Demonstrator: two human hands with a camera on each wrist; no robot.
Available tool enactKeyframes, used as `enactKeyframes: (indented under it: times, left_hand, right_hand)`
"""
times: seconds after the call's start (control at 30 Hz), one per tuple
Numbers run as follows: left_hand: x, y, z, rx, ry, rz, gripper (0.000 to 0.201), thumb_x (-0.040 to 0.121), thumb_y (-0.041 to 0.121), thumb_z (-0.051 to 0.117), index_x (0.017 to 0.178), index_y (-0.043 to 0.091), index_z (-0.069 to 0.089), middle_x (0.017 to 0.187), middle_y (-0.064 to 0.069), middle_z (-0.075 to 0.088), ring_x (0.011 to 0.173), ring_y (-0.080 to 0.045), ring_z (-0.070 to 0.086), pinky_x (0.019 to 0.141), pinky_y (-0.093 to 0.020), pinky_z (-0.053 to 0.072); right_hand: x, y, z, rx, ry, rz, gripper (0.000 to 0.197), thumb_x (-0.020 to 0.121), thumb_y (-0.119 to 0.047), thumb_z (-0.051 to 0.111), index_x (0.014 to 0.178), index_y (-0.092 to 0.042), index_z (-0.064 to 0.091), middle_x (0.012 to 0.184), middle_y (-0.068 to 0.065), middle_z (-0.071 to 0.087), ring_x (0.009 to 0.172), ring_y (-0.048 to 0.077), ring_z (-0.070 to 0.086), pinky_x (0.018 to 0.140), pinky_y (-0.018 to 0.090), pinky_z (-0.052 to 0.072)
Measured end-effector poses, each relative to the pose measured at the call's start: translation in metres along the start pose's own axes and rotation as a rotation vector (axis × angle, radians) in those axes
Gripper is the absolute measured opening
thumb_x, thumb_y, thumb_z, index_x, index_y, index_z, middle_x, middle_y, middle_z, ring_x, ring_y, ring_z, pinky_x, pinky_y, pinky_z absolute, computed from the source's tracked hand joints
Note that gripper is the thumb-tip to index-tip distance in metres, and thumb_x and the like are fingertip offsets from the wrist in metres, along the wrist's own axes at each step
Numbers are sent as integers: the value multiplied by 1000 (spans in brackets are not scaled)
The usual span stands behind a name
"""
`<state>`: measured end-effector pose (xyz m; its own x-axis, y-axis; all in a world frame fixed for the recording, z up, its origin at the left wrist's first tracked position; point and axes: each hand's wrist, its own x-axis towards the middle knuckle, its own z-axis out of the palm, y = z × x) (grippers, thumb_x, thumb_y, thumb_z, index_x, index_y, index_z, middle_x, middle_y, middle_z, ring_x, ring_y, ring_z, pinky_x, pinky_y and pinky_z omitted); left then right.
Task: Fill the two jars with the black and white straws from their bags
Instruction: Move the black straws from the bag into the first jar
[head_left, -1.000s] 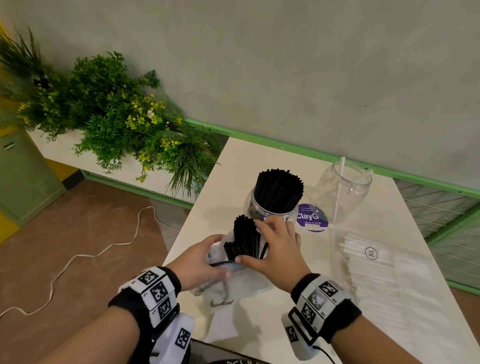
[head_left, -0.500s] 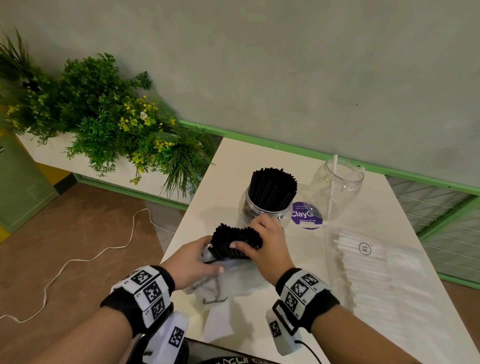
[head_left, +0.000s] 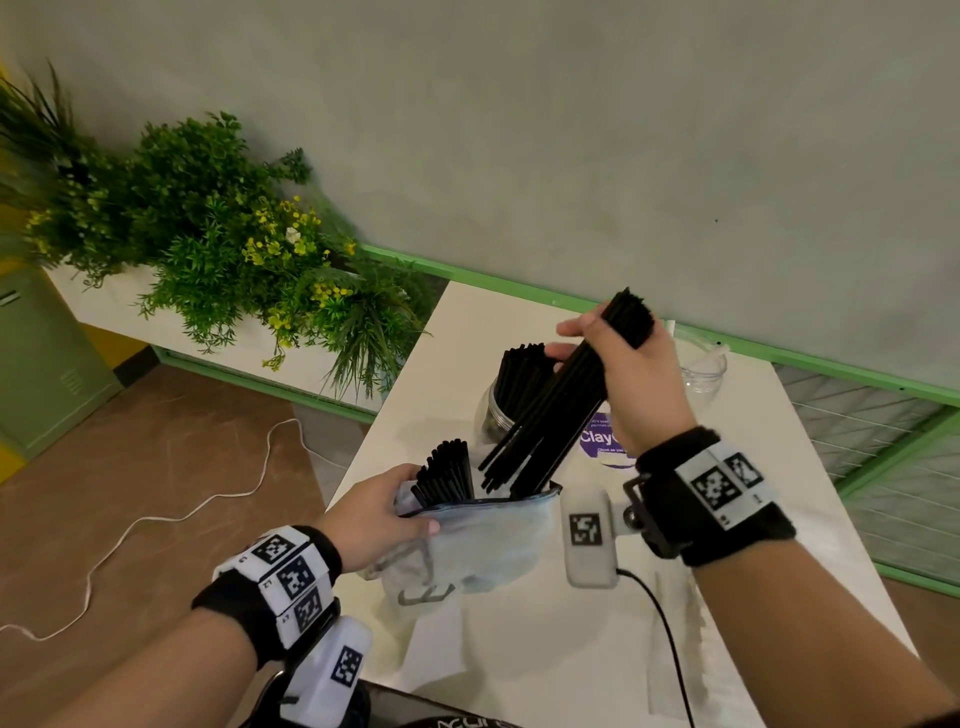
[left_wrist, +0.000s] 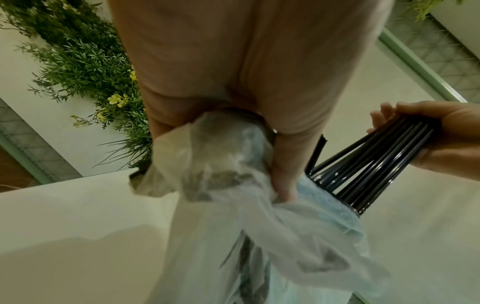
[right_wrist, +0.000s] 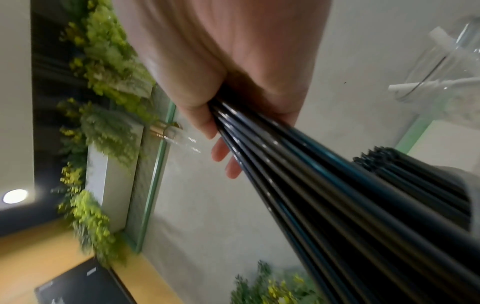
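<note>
My right hand (head_left: 618, 364) grips a bundle of black straws (head_left: 561, 405) and holds it slanted above the table, its lower ends still at the mouth of the clear plastic bag (head_left: 483, 540). My left hand (head_left: 384, 514) grips that bag by its left side; more black straws (head_left: 449, 470) stick out of it. Behind the bundle stands a jar packed with black straws (head_left: 519, 379). A second clear jar (head_left: 701, 364) with one white straw stands at the back right. In the left wrist view the bag (left_wrist: 233, 185) is bunched under my fingers; the right wrist view shows the bundle (right_wrist: 311, 174) in my fist.
The white table (head_left: 545, 649) ends on the left near a planter of green plants (head_left: 218, 234). A purple round label (head_left: 597, 441) lies beside the jars. A white cable (head_left: 156, 519) runs over the brown floor. The grey wall is close behind.
My right hand has lifted a bundle of black straws up and to the right out of the bag; my left hand still holds the bag.
</note>
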<state>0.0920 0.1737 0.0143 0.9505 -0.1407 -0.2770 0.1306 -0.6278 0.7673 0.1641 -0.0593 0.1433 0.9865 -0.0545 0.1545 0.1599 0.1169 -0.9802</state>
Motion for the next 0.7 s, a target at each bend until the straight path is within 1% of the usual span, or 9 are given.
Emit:
enactKeyframes:
  times: [0.1, 0.17, 0.33, 0.43, 0.5, 0.57, 0.6, 0.67, 0.7]
  left_hand:
    - [-1, 1, 0, -29, -19, 1, 72, 72, 43, 71, 135, 28, 41, 125, 5, 59, 111, -15, 56, 95, -31, 45]
    - [-1, 1, 0, -38, -27, 1, 78, 66, 47, 67, 136, 28, 40, 125, 5, 59, 114, -15, 56, 99, -34, 44]
    - [-1, 2, -2, -8, -31, 1, 78, 69, 45, 70, 138, 27, 39, 128, 6, 57, 117, -15, 53, 101, -33, 41]
    - [-2, 3, -3, -27, -28, -15, 75, 76, 35, 75, 139, 25, 37, 127, 6, 55, 121, -16, 51, 103, -31, 39]
    - [-1, 2, -3, -38, -27, -10, 74, 75, 35, 75, 138, 26, 38, 127, 6, 56, 120, -16, 52, 104, -33, 40]
    - [-1, 0, -4, -38, -32, -13, 70, 75, 37, 75, 135, 33, 39, 126, 6, 58, 117, -15, 54, 102, -35, 42]
    - [-1, -1, -4, -43, -32, -15, 68, 72, 40, 75, 130, 39, 40, 126, 6, 59, 115, -15, 56, 101, -36, 43]
    - [-1, -3, -5, -72, -35, -19, 65, 60, 52, 72, 116, 54, 39, 124, 8, 61, 114, -14, 57, 101, -40, 43]
    - [-2, -4, -5, -86, -38, -20, 64, 56, 56, 69, 112, 57, 39, 125, 9, 61, 116, -13, 57, 102, -41, 43]
  right_hand:
    - [11, -13, -5, 64, -24, 9, 4, 96, -8, 54, 98, -11, 51, 91, 11, 69, 90, 33, 70, 84, 55, 54]
    - [15, -22, -9, 88, -44, -13, 7, 96, -7, 53, 100, -11, 49, 93, 11, 67, 92, 34, 70, 86, 58, 53]
    - [25, -32, -15, 167, -34, -93, 11, 96, -5, 52, 97, -15, 48, 93, 6, 56, 98, 31, 68, 84, 57, 52]
    - [34, -31, -18, 169, -29, -160, 13, 95, -6, 55, 96, -18, 50, 94, 4, 54, 102, 33, 67, 88, 62, 47]
    - [40, -27, -19, 143, -51, -184, 13, 94, -7, 57, 96, -19, 52, 95, 5, 54, 102, 35, 67, 89, 64, 46]
    - [45, -20, -19, 101, -65, -196, 13, 92, -9, 60, 96, -19, 53, 95, 5, 55, 99, 36, 67, 87, 61, 46]
    - [48, -16, -19, 75, -63, -196, 13, 92, -9, 60, 95, -19, 53, 94, 4, 55, 98, 36, 68, 86, 60, 47]
    - [52, -5, -21, 29, -53, -183, 12, 93, -9, 60, 95, -19, 53, 93, 3, 57, 98, 37, 68, 85, 62, 48]
    - [54, 0, -21, 22, -49, -173, 12, 93, -9, 59, 95, -19, 54, 91, 2, 58, 98, 37, 68, 85, 63, 48]
